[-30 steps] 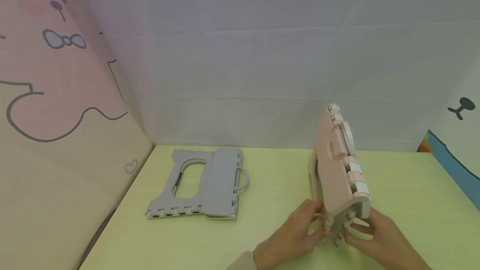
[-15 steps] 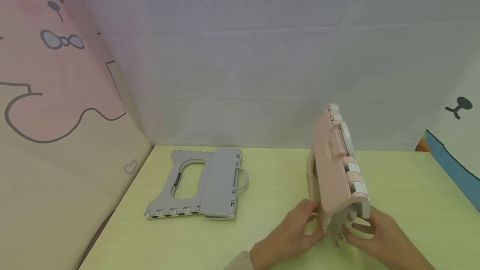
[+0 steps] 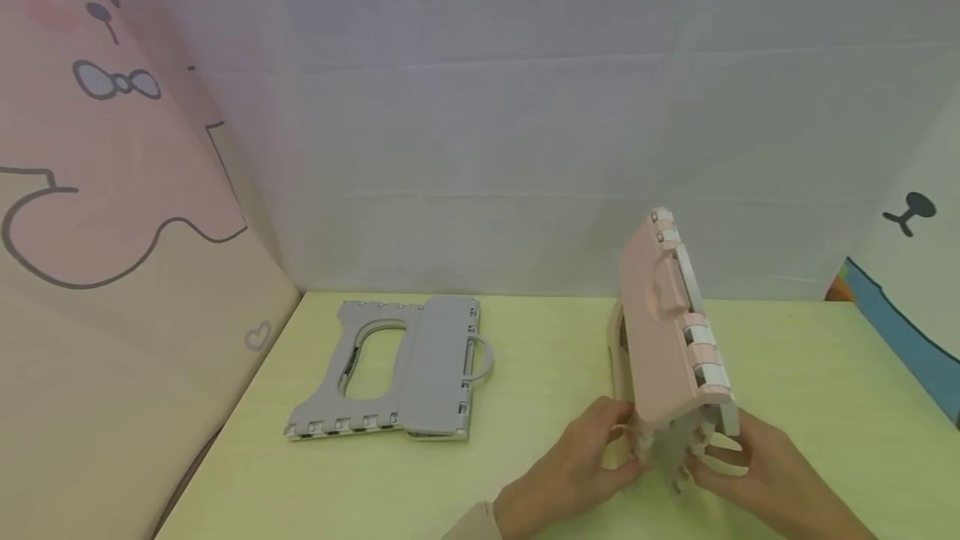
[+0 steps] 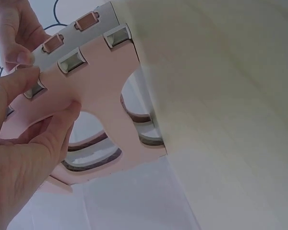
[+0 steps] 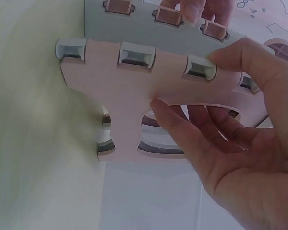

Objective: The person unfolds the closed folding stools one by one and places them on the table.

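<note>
A pink folding step stool (image 3: 660,332) with grey-white hinge pieces stands partly unfolded on the right of the table, its top panel tilted. My left hand (image 3: 573,465) grips the near edge of its left leg panel. On the opposite leg panel, my right hand (image 3: 765,465) has a similar grip. In the left wrist view, the left fingers pinch the pink leg panel (image 4: 105,96) beside its oval cutout. The right wrist view has the right thumb and fingers pinching the other pink panel (image 5: 120,81), some fingers behind it at the cutout. A grey inner face shows between the panels.
A grey folding stool (image 3: 442,365) lies folded flat to the left, its loop handle facing right. The light yellow-green table (image 3: 540,357) meets a pale cloth backdrop (image 3: 480,107) behind. Printed cartoon cloths (image 3: 127,148) hang at both sides.
The pink stool's leg panels have spread slightly apart at the near end, with the left hand shifting a little left. Both hands keep their grip. The head view has turned slightly.
</note>
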The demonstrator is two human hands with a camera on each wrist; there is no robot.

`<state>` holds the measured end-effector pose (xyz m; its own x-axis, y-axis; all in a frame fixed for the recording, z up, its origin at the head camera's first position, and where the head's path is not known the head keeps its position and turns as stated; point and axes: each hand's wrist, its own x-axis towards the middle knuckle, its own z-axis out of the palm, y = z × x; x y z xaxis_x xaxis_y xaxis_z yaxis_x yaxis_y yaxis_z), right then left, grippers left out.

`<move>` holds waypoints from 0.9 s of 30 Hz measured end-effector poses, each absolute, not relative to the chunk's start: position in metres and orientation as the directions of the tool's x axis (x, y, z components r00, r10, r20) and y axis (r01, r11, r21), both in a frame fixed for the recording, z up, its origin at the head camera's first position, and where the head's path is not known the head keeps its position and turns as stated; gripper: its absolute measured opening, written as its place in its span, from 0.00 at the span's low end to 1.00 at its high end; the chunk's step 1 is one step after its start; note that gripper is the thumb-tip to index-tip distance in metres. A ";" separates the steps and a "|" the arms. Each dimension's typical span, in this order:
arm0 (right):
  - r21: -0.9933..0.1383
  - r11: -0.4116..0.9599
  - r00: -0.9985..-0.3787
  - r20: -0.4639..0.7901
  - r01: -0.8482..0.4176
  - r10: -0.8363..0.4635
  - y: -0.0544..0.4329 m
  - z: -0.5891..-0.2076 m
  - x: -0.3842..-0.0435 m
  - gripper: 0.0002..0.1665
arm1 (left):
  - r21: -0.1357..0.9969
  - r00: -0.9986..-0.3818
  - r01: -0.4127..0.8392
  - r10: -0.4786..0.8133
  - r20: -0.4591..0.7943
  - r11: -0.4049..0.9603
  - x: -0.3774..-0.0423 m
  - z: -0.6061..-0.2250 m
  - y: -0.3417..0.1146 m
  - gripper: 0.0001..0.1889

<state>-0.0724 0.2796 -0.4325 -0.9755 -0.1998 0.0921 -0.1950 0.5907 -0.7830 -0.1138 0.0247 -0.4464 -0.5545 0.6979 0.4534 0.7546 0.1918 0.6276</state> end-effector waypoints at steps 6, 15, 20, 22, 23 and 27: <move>-0.792 0.590 -0.979 0.048 -0.158 -0.198 0.281 -0.430 -0.072 0.46 | 0.685 -0.586 0.706 0.691 0.423 0.179 -0.114 -0.446 0.024 0.28; -0.793 0.564 -0.966 0.110 -0.228 -0.236 0.285 -0.433 -0.073 0.44 | 0.700 -0.592 0.695 0.682 0.429 0.163 -0.116 -0.447 0.022 0.29; -0.777 0.530 -0.934 0.212 -0.339 -0.287 0.288 -0.437 -0.074 0.43 | 0.699 -0.594 0.695 0.682 0.427 0.168 -0.116 -0.447 0.019 0.30; -0.770 0.523 -0.926 0.238 -0.364 -0.294 0.289 -0.438 -0.074 0.42 | 0.706 -0.597 0.688 0.685 0.417 0.170 -0.116 -0.446 0.018 0.31; -0.766 0.519 -0.920 0.250 -0.379 -0.302 0.289 -0.438 -0.075 0.42 | 0.710 -0.600 0.684 0.685 0.414 0.170 -0.116 -0.446 0.018 0.30; -0.775 0.514 -0.921 0.230 -0.369 -0.314 0.292 -0.436 -0.074 0.38 | 0.717 -0.607 0.675 0.684 0.404 0.176 -0.116 -0.445 0.018 0.30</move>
